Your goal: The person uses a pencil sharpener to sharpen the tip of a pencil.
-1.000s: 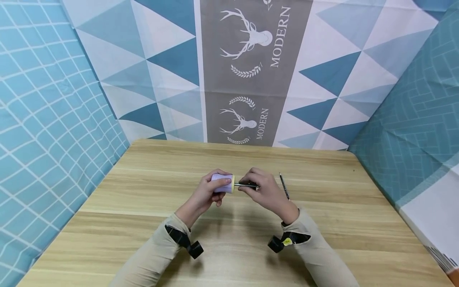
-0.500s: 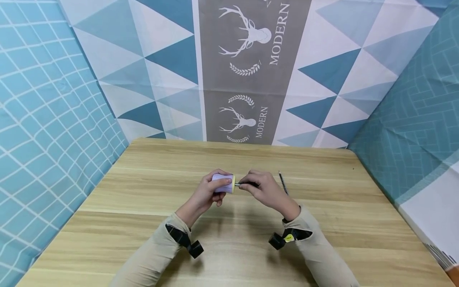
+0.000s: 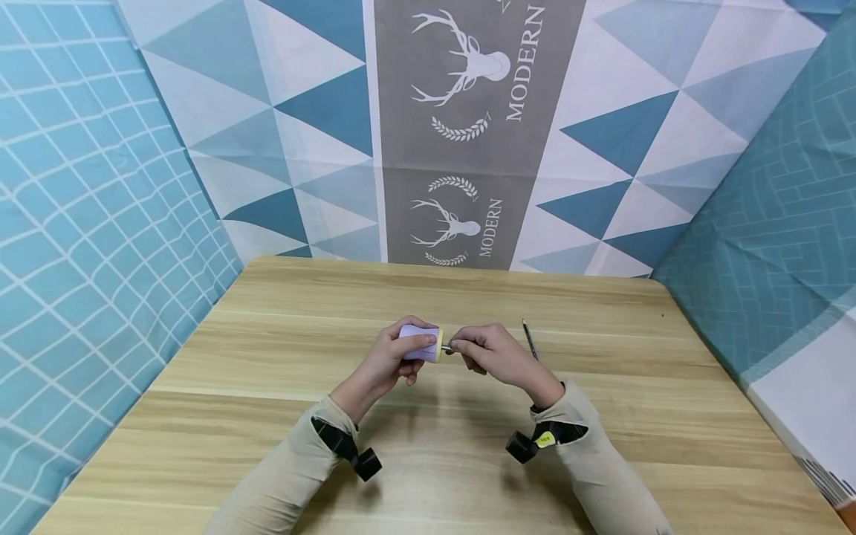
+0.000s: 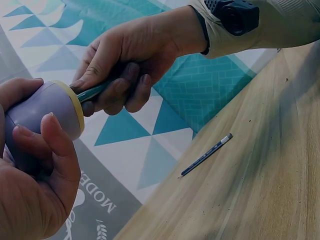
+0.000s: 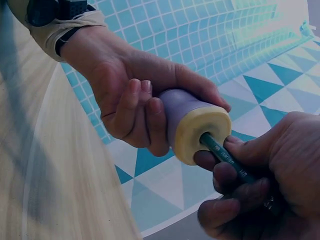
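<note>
A lilac pencil sharpener with a cream-yellow end is held in the air by my left hand, its fingers wrapped round the body. My right hand pinches a dark green pencil between thumb and fingers. In the right wrist view the pencil's front end sits inside the round hole of the yellow end, so its tip is hidden. Fingers cover much of the pencil's rear part. The two hands are close together, with the right fingertips near the hole.
A second pencil, dark with a sharpened point, lies on the wooden table just beyond the right wrist. Patterned cloth hangs behind the table and along both sides. Each wrist carries a small black camera.
My right hand has turned about the pencil, its fingers rolling over and shifting grip. Less of the pencil shows between the hands than a second ago. The left hand keeps its hold on the sharpener.
</note>
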The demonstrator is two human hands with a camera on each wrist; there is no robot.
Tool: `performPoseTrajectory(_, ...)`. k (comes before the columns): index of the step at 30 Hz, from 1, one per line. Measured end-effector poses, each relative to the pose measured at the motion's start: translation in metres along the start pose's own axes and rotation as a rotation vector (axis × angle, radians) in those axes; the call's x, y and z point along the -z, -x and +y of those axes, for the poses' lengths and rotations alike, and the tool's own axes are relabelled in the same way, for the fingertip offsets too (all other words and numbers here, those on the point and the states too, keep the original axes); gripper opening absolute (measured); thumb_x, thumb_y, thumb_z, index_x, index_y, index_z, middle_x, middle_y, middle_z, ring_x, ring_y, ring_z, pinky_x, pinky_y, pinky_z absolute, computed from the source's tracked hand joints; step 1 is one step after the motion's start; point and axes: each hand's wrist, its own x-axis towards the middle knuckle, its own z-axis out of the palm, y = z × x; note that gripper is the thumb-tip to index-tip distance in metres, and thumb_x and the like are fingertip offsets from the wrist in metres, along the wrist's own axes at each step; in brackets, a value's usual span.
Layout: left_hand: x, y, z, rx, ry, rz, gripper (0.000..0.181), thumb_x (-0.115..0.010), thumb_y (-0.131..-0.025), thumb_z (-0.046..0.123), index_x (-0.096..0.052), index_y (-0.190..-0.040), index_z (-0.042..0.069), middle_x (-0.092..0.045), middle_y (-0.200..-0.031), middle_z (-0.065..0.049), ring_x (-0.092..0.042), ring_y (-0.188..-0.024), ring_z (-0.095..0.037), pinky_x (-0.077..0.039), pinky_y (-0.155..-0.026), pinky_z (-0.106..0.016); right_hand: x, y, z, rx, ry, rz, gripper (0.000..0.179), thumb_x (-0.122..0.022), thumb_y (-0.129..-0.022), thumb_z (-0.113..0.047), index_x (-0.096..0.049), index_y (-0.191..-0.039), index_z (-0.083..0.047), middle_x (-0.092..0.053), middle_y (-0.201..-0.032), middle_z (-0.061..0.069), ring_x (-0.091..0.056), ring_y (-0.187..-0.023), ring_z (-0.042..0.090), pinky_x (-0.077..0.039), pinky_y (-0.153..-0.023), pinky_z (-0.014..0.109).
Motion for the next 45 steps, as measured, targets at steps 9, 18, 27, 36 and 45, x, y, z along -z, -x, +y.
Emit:
performPoseTrajectory(9,0.002,0.001,0.002,0.006,0.004,0.011,0.013,-0.065,-0.089,0.013,-0.066,-0.101,0.018,-0.056,-0.066,-0.004,-0.039,-0.040,-0.006,-0.041,-0.036,-0.020,0.008,0.005,-0.010,0.065,0.196,0.095,0.015,-0.064,-0.098,-0.016,-0.073,-0.104,-0.006,-0.068,-0.082,0.000,-0.060,-0.065,0.013,-0.052,-0.054,0.027)
performPoseTrajectory(18,0.002,0.002,0.006,-0.003,0.029,0.016,0.013,-0.064,-0.088,0.011,-0.067,-0.099,0.019,-0.055,-0.065,-0.004,-0.038,-0.040,-0.006,-0.041,-0.036,-0.020,0.001,0.004,-0.012,0.373,0.406,0.238,0.024,-0.084,-0.077,-0.005,-0.072,-0.098,-0.004,-0.067,-0.089,0.003,-0.062,-0.077,0.014,-0.054,-0.063,0.026)
performPoseTrajectory(27,0.000,0.000,0.005,-0.009,0.031,-0.006,0.013,-0.064,-0.089,0.011,-0.066,-0.098,0.019,-0.055,-0.063,-0.003,-0.038,-0.039,-0.006,-0.041,-0.036,-0.020,-0.013,-0.002,-0.006,0.488,0.437,0.336,0.021,-0.085,-0.073,0.003,-0.069,-0.084,-0.004,-0.060,-0.083,0.002,-0.060,-0.072,0.014,-0.047,-0.056,0.022)
performPoseTrajectory(36,0.000,0.000,0.002,-0.007,0.023,0.004,0.012,-0.064,-0.089,0.012,-0.066,-0.099,0.018,-0.056,-0.063,-0.003,-0.039,-0.039,-0.006,-0.041,-0.036,-0.020,-0.015,-0.003,-0.002,0.458,0.415,0.324,0.015,-0.083,-0.077,0.001,-0.071,-0.086,-0.002,-0.059,-0.082,0.002,-0.056,-0.069,0.012,-0.048,-0.056,0.022)
performPoseTrajectory(45,0.000,0.001,0.001,0.005,0.015,0.007,0.013,-0.064,-0.089,0.013,-0.064,-0.102,0.017,-0.056,-0.066,-0.003,-0.038,-0.041,-0.006,-0.041,-0.037,-0.020,-0.015,-0.002,-0.002,0.438,0.412,0.280,0.007,-0.077,-0.084,0.000,-0.072,-0.089,-0.001,-0.060,-0.082,0.003,-0.055,-0.066,0.010,-0.048,-0.056,0.022)
